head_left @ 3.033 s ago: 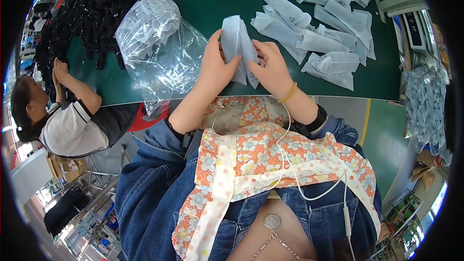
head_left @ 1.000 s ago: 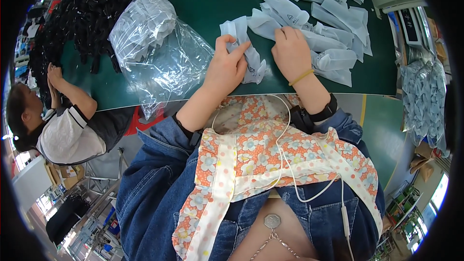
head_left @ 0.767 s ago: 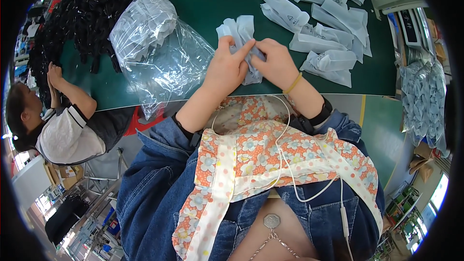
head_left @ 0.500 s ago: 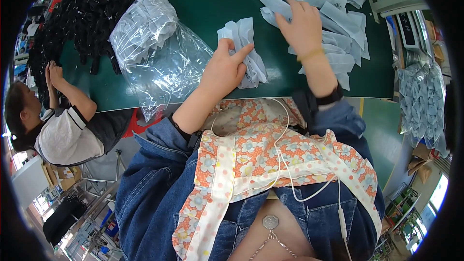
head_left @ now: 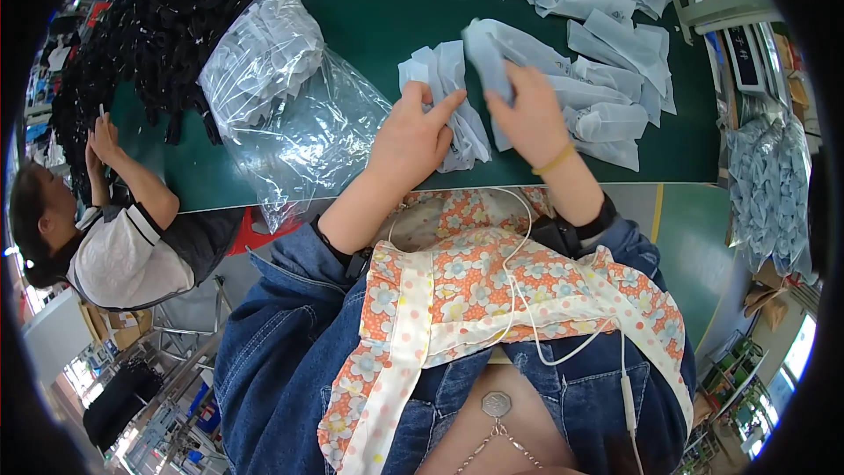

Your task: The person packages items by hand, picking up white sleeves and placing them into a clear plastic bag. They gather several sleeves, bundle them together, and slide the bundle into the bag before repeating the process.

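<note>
Holding pale pouch (head_left: pixel 489 62): right hand (head_left: pixel 533 116). Touching pouch bundle (head_left: pixel 464 135): left hand (head_left: pixel 409 134).

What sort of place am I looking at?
Probably a factory workshop: a broad dark-green worktable carries many pale blue-grey plastic sleeves and a large heap of black strap-like pieces, with a co-worker toward its left.
</note>
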`<state>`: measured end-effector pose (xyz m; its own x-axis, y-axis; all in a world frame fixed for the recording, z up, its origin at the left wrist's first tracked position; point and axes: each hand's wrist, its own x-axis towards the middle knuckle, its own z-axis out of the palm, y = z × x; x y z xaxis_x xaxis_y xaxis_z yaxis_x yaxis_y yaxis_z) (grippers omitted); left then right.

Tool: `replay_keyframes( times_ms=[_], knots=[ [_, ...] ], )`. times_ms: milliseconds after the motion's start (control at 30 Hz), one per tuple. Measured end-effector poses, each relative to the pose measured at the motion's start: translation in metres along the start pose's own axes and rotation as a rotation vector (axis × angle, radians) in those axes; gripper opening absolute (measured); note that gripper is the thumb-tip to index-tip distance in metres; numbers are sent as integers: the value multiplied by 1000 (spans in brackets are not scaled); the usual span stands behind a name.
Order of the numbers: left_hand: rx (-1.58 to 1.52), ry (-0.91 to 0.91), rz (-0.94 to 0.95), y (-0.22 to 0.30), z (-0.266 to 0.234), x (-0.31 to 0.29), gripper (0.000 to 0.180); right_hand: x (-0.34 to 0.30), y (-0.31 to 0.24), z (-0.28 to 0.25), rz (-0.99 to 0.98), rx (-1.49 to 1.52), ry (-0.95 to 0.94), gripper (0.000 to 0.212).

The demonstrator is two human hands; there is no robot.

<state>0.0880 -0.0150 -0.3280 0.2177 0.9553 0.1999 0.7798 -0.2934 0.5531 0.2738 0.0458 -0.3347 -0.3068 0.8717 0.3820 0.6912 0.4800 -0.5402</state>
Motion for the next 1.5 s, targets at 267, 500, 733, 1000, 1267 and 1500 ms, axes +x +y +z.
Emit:
replay_keyframes(
  times_ms=[267,500,733,1000,1267,1500],
  knots=[
    [156,-177,-43,14,-11,2,56,-10,-13,-8,111,280,-364,36],
    [161,-183,-48,17,-14,3,55,35,-4,-30,282,-488,-292,36],
    [139,-188,-38,16,-10,6,55,58,67,7,-80,-464,-299,31],
    [141,-183,-39,14,-11,1,54,40,33,-8,12,-161,-420,35],
    [126,-136,-35,9,-5,-1,53,23,39,2,181,-4,-297,51],
    [113,-117,-21,9,-4,-4,54,32,11,-47,165,151,-111,56]
  ],
)
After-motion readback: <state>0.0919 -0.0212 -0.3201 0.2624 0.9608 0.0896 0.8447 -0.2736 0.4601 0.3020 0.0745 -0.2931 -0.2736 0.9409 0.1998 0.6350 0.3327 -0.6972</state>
